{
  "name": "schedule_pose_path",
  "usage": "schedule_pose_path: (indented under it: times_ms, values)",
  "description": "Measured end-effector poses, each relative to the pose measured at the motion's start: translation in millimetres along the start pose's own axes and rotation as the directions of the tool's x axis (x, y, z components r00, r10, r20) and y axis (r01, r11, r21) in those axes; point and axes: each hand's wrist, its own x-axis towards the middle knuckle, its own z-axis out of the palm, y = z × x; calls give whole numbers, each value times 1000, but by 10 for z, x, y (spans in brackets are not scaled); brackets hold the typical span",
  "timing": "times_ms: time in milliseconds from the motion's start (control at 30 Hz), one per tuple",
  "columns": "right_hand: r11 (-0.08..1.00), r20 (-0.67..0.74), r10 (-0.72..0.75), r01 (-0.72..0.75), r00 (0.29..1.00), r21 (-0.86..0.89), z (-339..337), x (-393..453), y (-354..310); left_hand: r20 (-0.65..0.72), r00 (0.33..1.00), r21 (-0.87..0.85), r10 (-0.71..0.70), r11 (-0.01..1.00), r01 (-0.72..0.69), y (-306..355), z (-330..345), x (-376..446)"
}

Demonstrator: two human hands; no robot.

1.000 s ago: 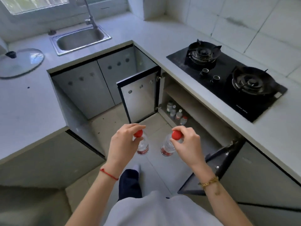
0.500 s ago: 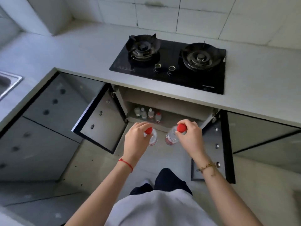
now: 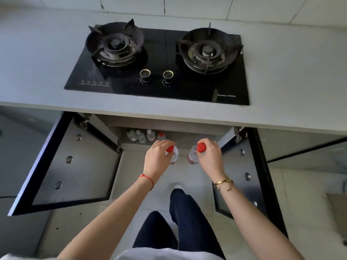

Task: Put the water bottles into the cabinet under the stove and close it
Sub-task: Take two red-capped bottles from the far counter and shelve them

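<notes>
1. Nearest the camera: pale shirt hem at the bottom edge, dark trouser legs [image 3: 187, 222] below it, one foot forward on the pale tiled floor [image 3: 90, 231].
2. Both forearms reach forward. Red string bracelet [image 3: 147, 178] on the left wrist; gold bracelet [image 3: 223, 182] on the right.
3. Left hand [image 3: 156, 159] closed around the neck of a clear water bottle, red cap [image 3: 170, 148] showing between the fingers; bottle hangs upright, off the floor.
4. Right hand [image 3: 211, 157] clamped the same way on a second clear bottle, red cap [image 3: 201, 147] exposed, red label band at the lower body [image 3: 192, 160].
5. The two held bottles sit side by side, near each other but apart, in front of the open cabinet [image 3: 187, 136] mouth, not yet inside.
6. Cabinet doors both swung wide: left door [image 3: 75, 166] with round holes down its face, right door [image 3: 249, 175] seen more edge-on.
7. Inside, at the left of the cabinet floor, a row of four small bottles [image 3: 145, 136] stands upright, close together; at least the rightmost has a red cap. Rest of the interior is shadowed.
8. Above: grey tabletop [image 3: 56, 62] carrying a black glass gas stove [image 3: 161, 72], two burners with pan supports, two knobs [image 3: 156, 76] at front centre.
9. Farthest: white tiled wall [image 3: 187, 6].
</notes>
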Motion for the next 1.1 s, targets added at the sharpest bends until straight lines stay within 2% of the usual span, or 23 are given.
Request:
schedule_pose_path:
  times_ms: [333,633,833,1100]
  values:
    - [999,-2,-35,35,999,-29,1570,1046,1275,31,993,13,117,993,-117,-1206,1811,1129]
    - [999,-43,-22,19,999,-51,2869,1670,2314,40,992,39,122,992,-124,-2197,3303,1814]
    - [1000,-82,1,-1,997,2,3334,1916,2651,32,993,18,110,994,-110,-2497,3821,2076]
    - [1000,-65,29,-29,997,3,3545,2215,2797,40,995,21,93,995,-94,-2615,4064,2344]
